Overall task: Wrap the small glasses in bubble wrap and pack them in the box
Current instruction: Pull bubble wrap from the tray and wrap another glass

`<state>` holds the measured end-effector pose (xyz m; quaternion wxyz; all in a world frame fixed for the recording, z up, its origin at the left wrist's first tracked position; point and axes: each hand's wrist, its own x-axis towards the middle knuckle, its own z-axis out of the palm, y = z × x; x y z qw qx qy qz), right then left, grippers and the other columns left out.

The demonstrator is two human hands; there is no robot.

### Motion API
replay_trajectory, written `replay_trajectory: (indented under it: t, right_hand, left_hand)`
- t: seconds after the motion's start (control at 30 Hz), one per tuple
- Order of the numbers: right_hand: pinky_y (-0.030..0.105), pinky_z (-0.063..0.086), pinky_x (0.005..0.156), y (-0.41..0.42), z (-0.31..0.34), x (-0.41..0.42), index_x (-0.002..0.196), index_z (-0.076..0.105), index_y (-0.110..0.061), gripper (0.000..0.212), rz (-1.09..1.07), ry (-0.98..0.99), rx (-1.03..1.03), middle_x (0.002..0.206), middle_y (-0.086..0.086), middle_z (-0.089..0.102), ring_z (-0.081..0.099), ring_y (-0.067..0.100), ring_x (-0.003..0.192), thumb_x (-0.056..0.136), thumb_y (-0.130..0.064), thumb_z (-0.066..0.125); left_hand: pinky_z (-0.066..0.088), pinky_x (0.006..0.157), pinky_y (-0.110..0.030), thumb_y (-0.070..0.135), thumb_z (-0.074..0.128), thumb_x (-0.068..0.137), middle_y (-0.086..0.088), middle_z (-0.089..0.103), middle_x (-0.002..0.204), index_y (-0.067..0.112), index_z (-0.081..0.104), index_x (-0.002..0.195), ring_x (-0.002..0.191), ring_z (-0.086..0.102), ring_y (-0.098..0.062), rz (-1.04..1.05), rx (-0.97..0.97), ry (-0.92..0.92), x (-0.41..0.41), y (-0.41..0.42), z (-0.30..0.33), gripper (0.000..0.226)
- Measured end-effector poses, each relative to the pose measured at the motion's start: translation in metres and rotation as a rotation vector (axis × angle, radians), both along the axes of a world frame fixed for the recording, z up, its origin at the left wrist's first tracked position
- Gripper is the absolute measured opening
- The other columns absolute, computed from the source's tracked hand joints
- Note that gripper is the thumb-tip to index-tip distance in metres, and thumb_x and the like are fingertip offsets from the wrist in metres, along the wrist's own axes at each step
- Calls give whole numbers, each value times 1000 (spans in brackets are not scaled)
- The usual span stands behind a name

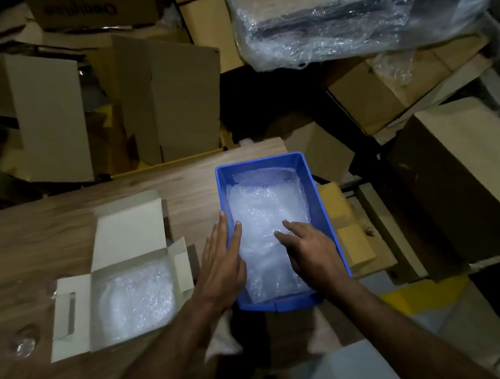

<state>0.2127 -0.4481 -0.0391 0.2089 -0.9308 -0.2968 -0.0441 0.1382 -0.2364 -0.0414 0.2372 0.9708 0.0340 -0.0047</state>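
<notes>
A blue plastic bin (320, 199) sits on the wooden table (41, 235), filled with bubble wrap (263, 206). My left hand (220, 266) lies flat over the bin's left wall, fingers straight, thumb inside on the wrap. My right hand (311, 251) rests on the bubble wrap inside the bin with fingers spread and slightly bent. To the left stands an open white cardboard box (76, 307) with its lid flaps up, holding a bubble-wrapped bundle (136, 299). A small clear glass (24, 341) stands on the table at the far left, dim and hard to make out.
Brown cardboard boxes (166, 98) crowd the floor behind and to the right of the table. A large plastic-wrapped dark item (355, 7) lies at the top right. More flattened cardboard (352, 230) sits just right of the bin.
</notes>
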Motion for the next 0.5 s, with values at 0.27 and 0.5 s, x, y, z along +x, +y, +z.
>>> replay_trajectory:
  t: [0.27, 0.5]
  right_hand:
    - [46, 42, 110, -5, 37, -11, 121, 72, -15, 28, 42, -225, 260, 129, 7, 68, 65, 25, 116, 95, -12, 62]
    - [34, 38, 115, -1, 83, -15, 153, 39, -28, 77, 125, 63, 316, 159, -7, 38, 36, 9, 146, 85, -33, 73]
  left_hand:
    - [19, 122, -35, 21, 75, 91, 6, 9, 169, 37, 57, 140, 155, 12, -16, -149, -218, -131, 32, 7, 48, 55]
    - [47, 109, -33, 22, 65, 95, 12, 59, 143, 23, 72, 119, 133, 53, -4, -243, -343, -291, 8, 45, 113, 25]
